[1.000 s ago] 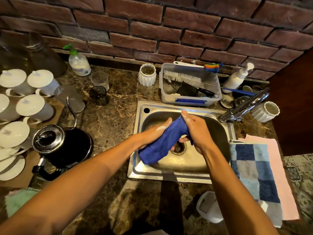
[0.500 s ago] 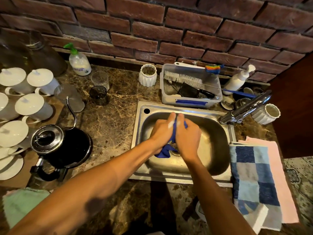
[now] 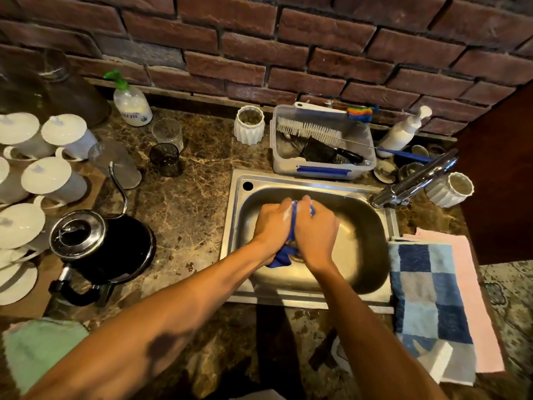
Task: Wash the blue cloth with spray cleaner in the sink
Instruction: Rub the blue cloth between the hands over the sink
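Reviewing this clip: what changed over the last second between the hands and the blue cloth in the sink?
The left hand and right hand came together over the stainless steel sink. The blue cloth, stretched out between them a second ago, is now bunched up and squeezed between both palms, only its ends showing. Both hands kept their grip throughout. The chrome tap, black kettle and checked towel stayed put.

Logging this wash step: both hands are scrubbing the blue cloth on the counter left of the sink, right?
Not quite. The head view shows the left hand and right hand gripping the blue cloth inside the sink, not on the counter.
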